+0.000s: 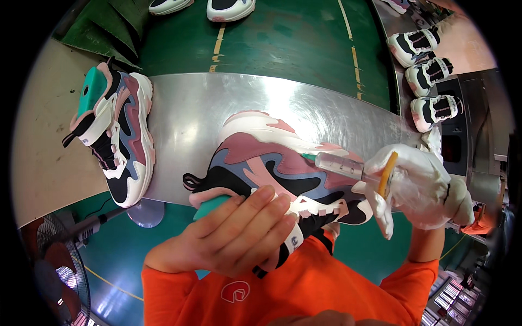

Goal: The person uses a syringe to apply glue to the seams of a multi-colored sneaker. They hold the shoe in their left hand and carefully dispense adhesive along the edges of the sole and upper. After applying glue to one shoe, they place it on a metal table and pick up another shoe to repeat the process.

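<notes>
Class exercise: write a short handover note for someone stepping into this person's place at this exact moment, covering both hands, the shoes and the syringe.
Left hand: bare, gripping the pink and grey shoe at its collar, sole turned away.
Right hand: gloved, holding a syringe, tip at the shoe's side.
A matching shoe lies to the left on the metal table; three more shoes sit far right.
Done: shoe held steady, syringe placed. Left: whatever the syringe applies; progress cannot be judged.

spare sneaker (117, 136), fan (51, 266) (perhaps), metal bench (185, 108)
</notes>
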Demonstrator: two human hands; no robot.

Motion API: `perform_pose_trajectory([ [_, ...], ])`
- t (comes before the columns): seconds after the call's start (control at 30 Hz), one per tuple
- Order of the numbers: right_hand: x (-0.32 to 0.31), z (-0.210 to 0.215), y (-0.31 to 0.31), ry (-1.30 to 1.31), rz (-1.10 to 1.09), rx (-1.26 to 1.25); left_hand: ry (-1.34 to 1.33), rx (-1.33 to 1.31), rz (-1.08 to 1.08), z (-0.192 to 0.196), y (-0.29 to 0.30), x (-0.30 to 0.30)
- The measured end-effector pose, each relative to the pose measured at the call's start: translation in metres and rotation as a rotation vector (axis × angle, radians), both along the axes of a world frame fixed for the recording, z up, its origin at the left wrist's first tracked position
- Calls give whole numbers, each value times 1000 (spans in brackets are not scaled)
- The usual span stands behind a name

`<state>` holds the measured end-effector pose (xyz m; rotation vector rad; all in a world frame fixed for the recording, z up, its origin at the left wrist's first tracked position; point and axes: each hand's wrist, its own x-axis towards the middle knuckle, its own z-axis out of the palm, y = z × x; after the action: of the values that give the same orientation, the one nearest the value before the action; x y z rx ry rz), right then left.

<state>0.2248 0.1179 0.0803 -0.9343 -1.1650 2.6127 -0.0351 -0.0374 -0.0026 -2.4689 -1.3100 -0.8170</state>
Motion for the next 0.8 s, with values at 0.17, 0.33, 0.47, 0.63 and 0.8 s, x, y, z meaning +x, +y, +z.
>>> perform_pose_trajectory([
  [0.17,19,-21,2,301,6,39,-34,-3,5,3,2,3],
  [0.33,27,-14,-6,274,-121,62,-43,-36,8,4,3,3],
  [0.47,36,-16,-7,328,-106,69,-80,-88,13,7,1,5],
  [0.63,40,-11,-8,186,-69,141,-66,-127,32,9,0,6],
  [0.8,61,-19,-7,368,-71,24,-23,-127,29,13,2,7],
])
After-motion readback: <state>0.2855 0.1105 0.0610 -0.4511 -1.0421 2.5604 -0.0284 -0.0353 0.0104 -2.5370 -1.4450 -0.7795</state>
